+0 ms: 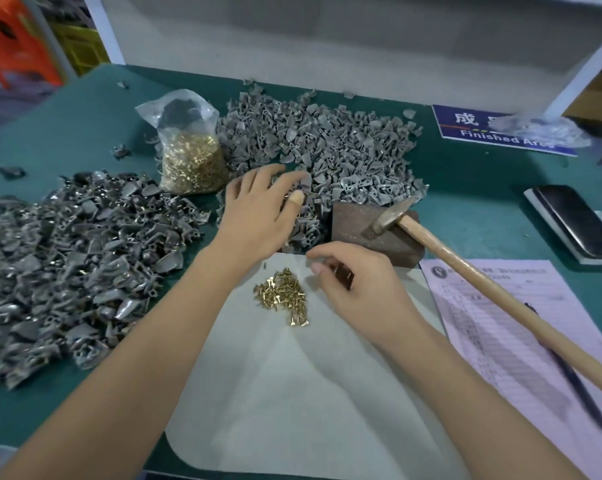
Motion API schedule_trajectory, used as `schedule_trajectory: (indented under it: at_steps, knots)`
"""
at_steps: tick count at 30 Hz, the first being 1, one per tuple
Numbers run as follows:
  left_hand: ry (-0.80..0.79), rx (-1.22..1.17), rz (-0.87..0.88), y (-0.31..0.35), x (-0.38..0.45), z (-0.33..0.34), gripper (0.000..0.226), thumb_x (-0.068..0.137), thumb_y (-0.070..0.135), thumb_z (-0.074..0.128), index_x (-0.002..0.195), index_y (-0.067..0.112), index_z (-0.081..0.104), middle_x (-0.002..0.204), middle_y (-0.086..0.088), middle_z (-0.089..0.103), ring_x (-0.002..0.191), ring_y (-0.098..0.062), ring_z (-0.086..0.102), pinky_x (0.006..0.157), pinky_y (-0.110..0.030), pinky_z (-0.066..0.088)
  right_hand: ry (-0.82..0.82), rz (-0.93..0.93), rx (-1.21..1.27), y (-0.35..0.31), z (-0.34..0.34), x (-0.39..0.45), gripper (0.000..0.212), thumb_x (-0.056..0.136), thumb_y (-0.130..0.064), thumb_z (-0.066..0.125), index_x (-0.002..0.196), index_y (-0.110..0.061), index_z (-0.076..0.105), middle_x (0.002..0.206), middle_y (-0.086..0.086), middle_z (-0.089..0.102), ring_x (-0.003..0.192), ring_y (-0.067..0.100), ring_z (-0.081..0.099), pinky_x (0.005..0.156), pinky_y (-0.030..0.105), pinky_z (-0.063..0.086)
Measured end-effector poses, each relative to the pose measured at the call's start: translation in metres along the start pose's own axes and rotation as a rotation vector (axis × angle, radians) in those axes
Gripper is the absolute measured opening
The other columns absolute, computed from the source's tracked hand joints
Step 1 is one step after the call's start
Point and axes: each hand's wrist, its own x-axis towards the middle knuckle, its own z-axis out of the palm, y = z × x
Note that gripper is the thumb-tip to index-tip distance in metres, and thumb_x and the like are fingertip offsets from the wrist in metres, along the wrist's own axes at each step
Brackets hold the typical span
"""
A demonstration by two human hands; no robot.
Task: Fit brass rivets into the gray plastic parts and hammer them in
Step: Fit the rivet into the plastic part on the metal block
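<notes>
Hands (pixel 258 209) among gray parts (pixel 327 147)

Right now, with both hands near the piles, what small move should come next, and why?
Probably the left hand should lift one gray plastic part out of the back pile of gray plastic parts, which its fingers already touch. The right hand waits, curled, beside the small heap of loose brass rivets on the white cloth, and the wooden-handled hammer lies unused on the brown block.
</notes>
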Motion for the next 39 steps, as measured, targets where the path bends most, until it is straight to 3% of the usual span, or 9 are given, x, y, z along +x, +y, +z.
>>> schedule_trajectory:
  at_steps: [7, 11, 15, 17, 21, 25, 31, 34, 39]
  knots:
    - [-0.058, -0.035, -0.118, -0.016, -0.008, -0.002, 0.055, 0.106, 0.05, 0.033, 0.153, 0.022, 0.04, 0.156, -0.004, 0.043, 0.147, -0.029, 0.029, 0.12, -0.052, 0.026, 0.226, -0.157, -0.413, -0.019, 0.003, 0.039, 0.03, 0.101, -0.037, 0.06, 0.114, -0.012, 0.072, 0.107, 0.005, 0.061, 0.105, 0.025, 0.052, 0.093, 0.037, 0.043]
    - [0.057, -0.054, -0.162, -0.016, -0.004, -0.002, 0.043, 0.106, 0.042, 0.036, 0.143, 0.025, 0.052, 0.146, 0.001, 0.054, 0.141, -0.024, 0.039, 0.115, -0.048, 0.031, 0.131, 0.18, -0.749, -0.021, -0.001, 0.091, 0.053, 0.101, -0.061, 0.035, 0.127, -0.024, 0.063, 0.128, 0.008, 0.057, 0.122, 0.029, 0.049, 0.105, 0.047, 0.036]
    - [0.099, -0.071, -0.225, -0.021, -0.005, -0.003, 0.042, 0.106, 0.042, 0.035, 0.142, 0.028, 0.053, 0.143, 0.001, 0.057, 0.138, -0.024, 0.044, 0.113, -0.046, 0.034, -0.09, 0.732, -0.662, 0.002, -0.033, 0.141, 0.077, 0.098, -0.072, 0.028, 0.155, -0.021, 0.034, 0.158, 0.025, 0.028, 0.143, 0.047, 0.031, 0.116, 0.062, 0.025]
    - [0.058, -0.052, -0.235, -0.022, -0.006, 0.0, 0.046, 0.106, 0.045, 0.033, 0.147, 0.029, 0.048, 0.148, 0.0, 0.053, 0.14, -0.026, 0.041, 0.116, -0.046, 0.03, -0.227, 0.854, -0.566, 0.01, -0.04, 0.152, 0.082, 0.097, -0.074, 0.028, 0.161, -0.022, 0.023, 0.164, 0.024, 0.014, 0.148, 0.05, 0.021, 0.117, 0.063, 0.022]
    - [0.01, -0.051, -0.207, -0.021, -0.007, 0.002, 0.047, 0.107, 0.045, 0.034, 0.15, 0.027, 0.045, 0.152, -0.002, 0.048, 0.142, -0.027, 0.038, 0.12, -0.049, 0.021, -0.337, 0.709, -0.575, 0.01, -0.023, 0.159, 0.073, 0.099, -0.069, 0.034, 0.158, -0.028, 0.029, 0.166, 0.02, 0.01, 0.149, 0.049, 0.015, 0.118, 0.063, 0.02]
    - [-0.001, -0.204, -0.154, -0.019, -0.006, -0.001, 0.045, 0.107, 0.037, 0.042, 0.149, 0.021, 0.045, 0.148, -0.006, 0.048, 0.138, -0.025, 0.043, 0.118, -0.052, 0.031, -0.31, 0.509, -0.62, -0.001, -0.006, 0.154, 0.063, 0.099, -0.066, 0.039, 0.145, -0.024, 0.051, 0.16, 0.019, 0.025, 0.146, 0.045, 0.021, 0.115, 0.061, 0.027]
    - [0.069, -0.369, -0.149, -0.023, -0.005, -0.001, 0.039, 0.104, 0.012, 0.039, 0.141, 0.013, 0.053, 0.139, -0.004, 0.056, 0.128, -0.012, 0.047, 0.104, -0.018, 0.032, -0.339, 0.184, -0.678, -0.021, 0.017, 0.125, 0.051, 0.101, -0.052, 0.046, 0.139, -0.019, 0.055, 0.142, 0.012, 0.052, 0.135, 0.037, 0.04, 0.109, 0.053, 0.034]
    - [0.072, -0.354, -0.122, -0.024, -0.007, -0.004, 0.038, 0.103, 0.007, 0.041, 0.136, 0.013, 0.058, 0.135, -0.005, 0.06, 0.126, -0.017, 0.052, 0.104, -0.023, 0.037, -0.292, 0.036, -0.686, -0.024, 0.023, 0.105, 0.046, 0.1, -0.042, 0.051, 0.14, -0.019, 0.053, 0.132, 0.008, 0.059, 0.126, 0.033, 0.052, 0.109, 0.05, 0.038]
    - [0.066, -0.195, 0.052, -0.017, -0.009, -0.013, 0.039, 0.098, 0.003, 0.044, 0.129, 0.014, 0.064, 0.13, -0.006, 0.064, 0.123, -0.027, 0.058, 0.11, -0.049, 0.041, -0.211, -0.073, -0.719, -0.024, 0.025, 0.072, 0.028, 0.101, -0.031, 0.052, 0.126, -0.025, 0.061, 0.122, 0.0, 0.06, 0.119, 0.027, 0.053, 0.099, 0.041, 0.034]
